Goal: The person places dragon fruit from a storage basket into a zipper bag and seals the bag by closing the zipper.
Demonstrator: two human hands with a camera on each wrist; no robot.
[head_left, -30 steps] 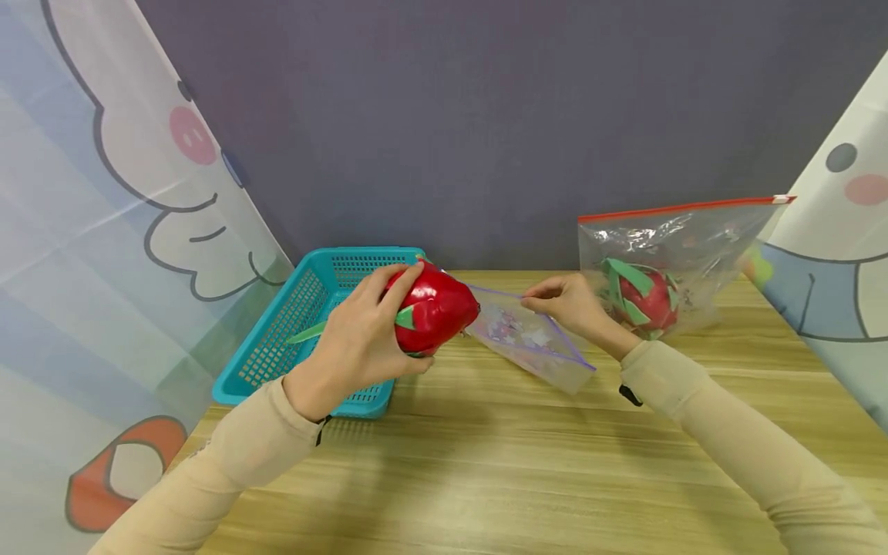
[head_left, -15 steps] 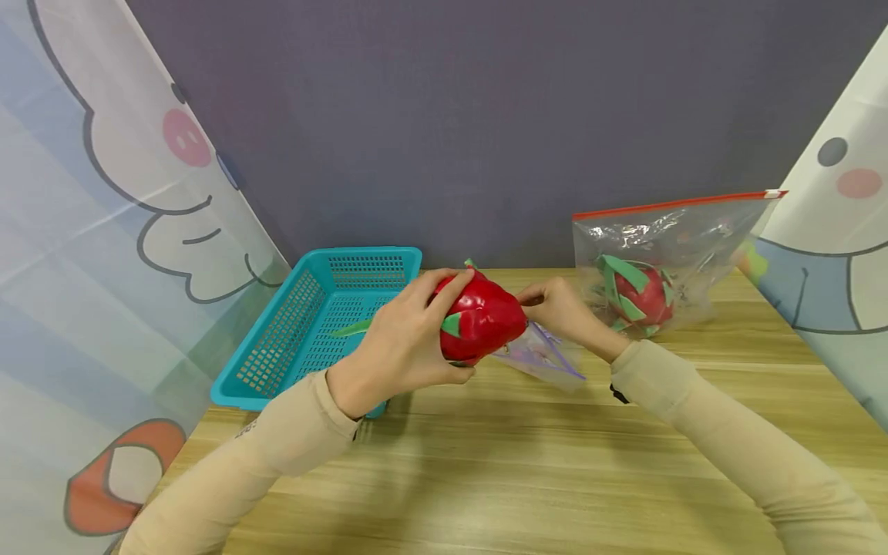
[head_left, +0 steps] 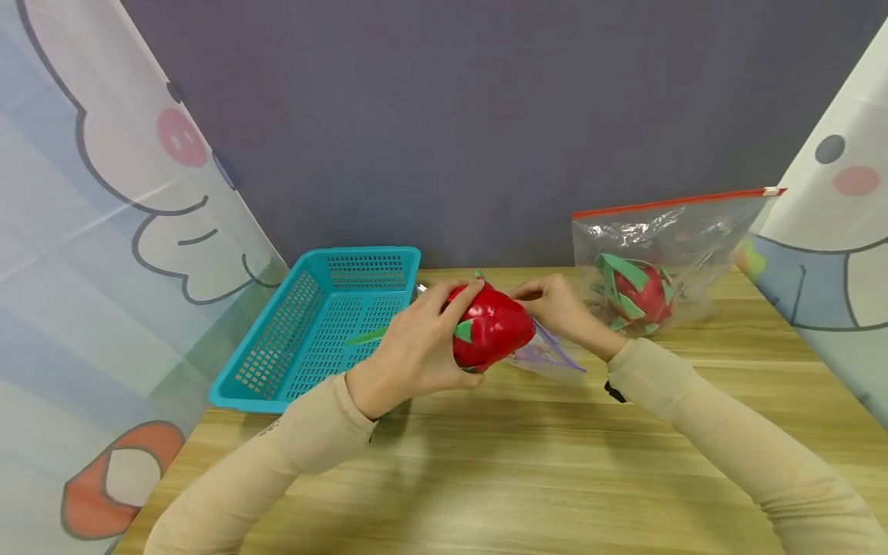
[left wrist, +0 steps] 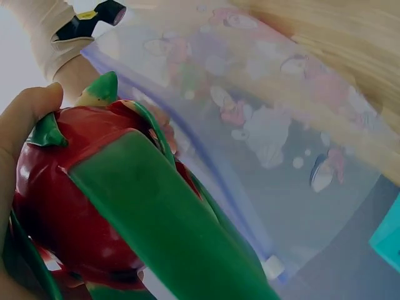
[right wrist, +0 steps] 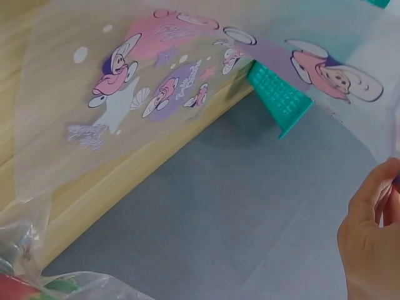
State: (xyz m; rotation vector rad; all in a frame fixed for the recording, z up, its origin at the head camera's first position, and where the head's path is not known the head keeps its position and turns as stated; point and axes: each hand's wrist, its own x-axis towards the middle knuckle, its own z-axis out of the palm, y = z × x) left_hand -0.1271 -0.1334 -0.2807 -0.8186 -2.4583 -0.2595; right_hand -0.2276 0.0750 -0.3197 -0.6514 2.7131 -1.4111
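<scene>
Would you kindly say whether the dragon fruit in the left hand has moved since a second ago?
Yes, the held dragon fruit has moved right, away from the turquoise basket.

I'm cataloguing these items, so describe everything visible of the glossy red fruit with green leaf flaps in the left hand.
The glossy red fruit, rounded and narrowing at one end, looks like smooth moulded plastic or rubber. Green leaf flaps stick out from it; one is long, broad and strap-like. The person's left hand grips it sideways above the light wooden table, its narrower end towards the right hand. Whether it touches the clear plastic bag with a purple zip strip cannot be told.
</scene>
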